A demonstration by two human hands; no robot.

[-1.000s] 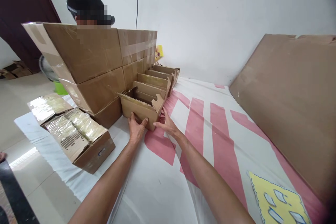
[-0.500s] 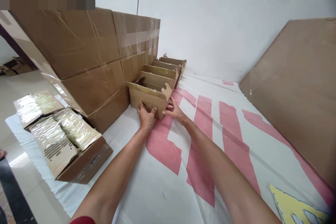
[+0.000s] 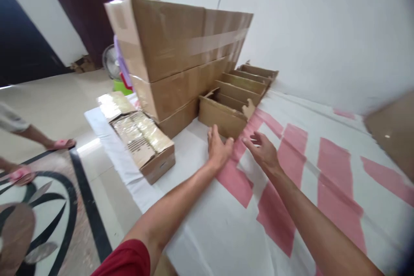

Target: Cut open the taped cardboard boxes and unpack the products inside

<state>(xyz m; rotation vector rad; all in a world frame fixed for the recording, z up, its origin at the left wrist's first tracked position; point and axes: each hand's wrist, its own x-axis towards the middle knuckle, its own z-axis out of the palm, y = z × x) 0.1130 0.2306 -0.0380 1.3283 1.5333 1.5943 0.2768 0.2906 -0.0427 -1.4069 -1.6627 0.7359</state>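
Observation:
The nearest of several open cardboard boxes stands at the near end of a row along the tall carton stack. Just in front of its near face is my left hand, fingers apart and holding nothing; whether a fingertip still touches the cardboard I cannot tell. My right hand hovers by the box's right corner, fingers spread and empty. To the left, a carton lies at the table edge, packed with plastic-wrapped pieces. Beneath everything is a white cloth with red shapes on it.
Taped cartons are piled high on the left, and a person's head shows behind them. A fan stands on the floor beyond. Another person's feet in pink slippers are at far left. A large brown board or carton is at right.
Both hands have drawn back from the near box, which they were gripping at its front and right corner. The view has turned left, bringing the floor and another person's legs into sight.

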